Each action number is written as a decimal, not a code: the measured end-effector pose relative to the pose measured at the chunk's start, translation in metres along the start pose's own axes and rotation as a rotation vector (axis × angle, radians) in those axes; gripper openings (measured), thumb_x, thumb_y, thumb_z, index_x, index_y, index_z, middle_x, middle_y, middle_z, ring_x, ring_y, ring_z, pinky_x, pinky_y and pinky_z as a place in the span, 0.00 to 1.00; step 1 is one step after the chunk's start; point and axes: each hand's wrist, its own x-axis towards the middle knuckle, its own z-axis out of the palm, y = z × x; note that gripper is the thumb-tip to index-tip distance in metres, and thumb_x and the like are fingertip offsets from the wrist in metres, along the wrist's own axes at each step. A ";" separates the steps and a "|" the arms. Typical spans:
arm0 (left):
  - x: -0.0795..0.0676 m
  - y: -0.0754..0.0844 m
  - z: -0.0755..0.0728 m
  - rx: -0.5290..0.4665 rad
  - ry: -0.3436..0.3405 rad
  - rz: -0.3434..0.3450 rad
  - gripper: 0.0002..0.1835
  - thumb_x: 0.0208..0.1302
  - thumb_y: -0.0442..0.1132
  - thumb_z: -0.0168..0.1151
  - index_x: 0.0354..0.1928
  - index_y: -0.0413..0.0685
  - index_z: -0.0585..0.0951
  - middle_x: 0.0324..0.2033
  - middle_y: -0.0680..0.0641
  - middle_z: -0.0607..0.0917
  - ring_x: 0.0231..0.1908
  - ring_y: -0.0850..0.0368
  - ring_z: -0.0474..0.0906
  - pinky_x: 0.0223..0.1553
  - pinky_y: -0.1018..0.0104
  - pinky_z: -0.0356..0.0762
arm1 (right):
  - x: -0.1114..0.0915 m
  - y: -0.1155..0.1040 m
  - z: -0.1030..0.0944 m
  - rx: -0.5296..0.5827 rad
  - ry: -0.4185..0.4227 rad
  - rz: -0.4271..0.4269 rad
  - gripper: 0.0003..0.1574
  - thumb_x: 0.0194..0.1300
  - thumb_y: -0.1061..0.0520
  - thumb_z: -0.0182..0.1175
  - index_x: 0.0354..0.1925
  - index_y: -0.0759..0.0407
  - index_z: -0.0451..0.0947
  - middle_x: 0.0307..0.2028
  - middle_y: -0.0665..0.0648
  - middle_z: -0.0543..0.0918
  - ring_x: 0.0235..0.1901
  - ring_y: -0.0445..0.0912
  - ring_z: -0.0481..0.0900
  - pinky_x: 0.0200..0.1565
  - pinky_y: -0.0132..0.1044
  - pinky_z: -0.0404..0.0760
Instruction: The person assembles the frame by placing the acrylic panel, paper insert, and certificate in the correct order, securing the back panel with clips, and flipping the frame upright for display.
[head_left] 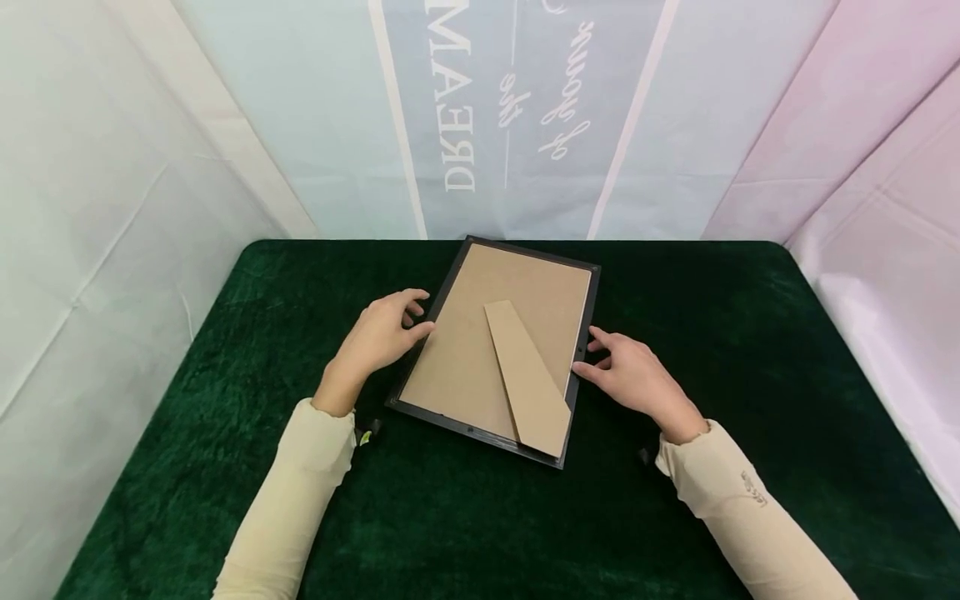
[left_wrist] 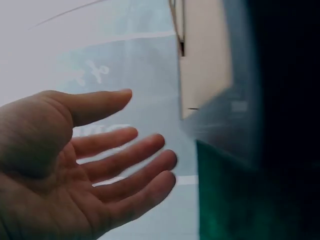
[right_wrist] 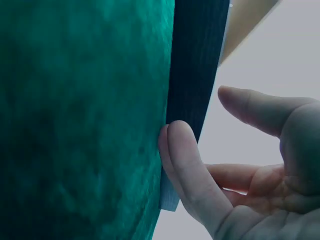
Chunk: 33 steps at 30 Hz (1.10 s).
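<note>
A black picture frame (head_left: 435, 418) lies back side up on the green tablecloth, turned slightly askew. Its brown backing board (head_left: 457, 350) carries a tapered easel stand (head_left: 528, 387) running down to the lower right corner. My left hand (head_left: 381, 333) is beside the left edge, fingers loosely bent; the left wrist view shows this hand (left_wrist: 115, 170) with nothing in its grasp. At the opposite edge is my right hand (head_left: 630, 371). In the right wrist view, its fingertips (right_wrist: 181, 137) touch the frame's black side (right_wrist: 195, 75), while the thumb stands apart.
Green velvety cloth (head_left: 480, 533) covers the table. Behind it hangs a pale blue curtain (head_left: 510, 167) with white lettering. White fabric (head_left: 112, 208) hangs at the left, and pinkish-white fabric (head_left: 885, 217) at the right.
</note>
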 end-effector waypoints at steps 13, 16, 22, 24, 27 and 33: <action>0.010 -0.020 0.018 -0.052 -0.092 -0.027 0.28 0.70 0.42 0.63 0.68 0.39 0.72 0.53 0.39 0.80 0.47 0.47 0.79 0.45 0.56 0.81 | -0.002 -0.008 0.007 -0.030 0.002 0.018 0.55 0.67 0.41 0.63 0.76 0.69 0.51 0.62 0.68 0.75 0.50 0.54 0.84 0.45 0.49 0.83; 0.011 -0.021 0.019 -0.058 -0.083 -0.001 0.26 0.70 0.40 0.62 0.67 0.38 0.73 0.51 0.39 0.80 0.47 0.48 0.80 0.43 0.57 0.82 | -0.002 -0.008 0.006 -0.020 0.004 0.023 0.56 0.66 0.41 0.64 0.76 0.69 0.51 0.62 0.68 0.75 0.48 0.53 0.85 0.42 0.45 0.83; 0.012 -0.016 0.020 -0.061 -0.077 0.009 0.25 0.70 0.36 0.59 0.67 0.35 0.72 0.52 0.38 0.79 0.46 0.47 0.79 0.41 0.57 0.82 | -0.001 -0.009 0.006 0.012 0.011 0.036 0.58 0.64 0.41 0.66 0.76 0.69 0.51 0.55 0.66 0.78 0.45 0.51 0.85 0.41 0.44 0.83; 0.011 -0.014 0.019 -0.062 -0.077 0.006 0.25 0.70 0.35 0.59 0.67 0.35 0.71 0.52 0.37 0.78 0.45 0.47 0.78 0.39 0.59 0.81 | -0.001 -0.009 0.006 0.022 0.019 0.041 0.57 0.63 0.41 0.67 0.76 0.68 0.52 0.56 0.67 0.77 0.48 0.53 0.84 0.44 0.46 0.82; 0.011 -0.010 0.020 -0.066 -0.084 -0.005 0.27 0.70 0.34 0.59 0.68 0.34 0.70 0.51 0.36 0.78 0.41 0.49 0.77 0.35 0.62 0.79 | -0.001 -0.008 0.005 0.044 0.031 0.056 0.56 0.63 0.43 0.67 0.76 0.66 0.53 0.60 0.67 0.75 0.54 0.56 0.81 0.48 0.50 0.82; 0.006 0.005 0.021 -0.066 -0.144 -0.053 0.32 0.68 0.33 0.58 0.72 0.32 0.63 0.52 0.36 0.77 0.38 0.50 0.73 0.32 0.65 0.74 | 0.002 -0.003 0.002 0.090 0.072 0.072 0.48 0.63 0.51 0.66 0.75 0.60 0.58 0.65 0.69 0.72 0.56 0.59 0.79 0.51 0.54 0.81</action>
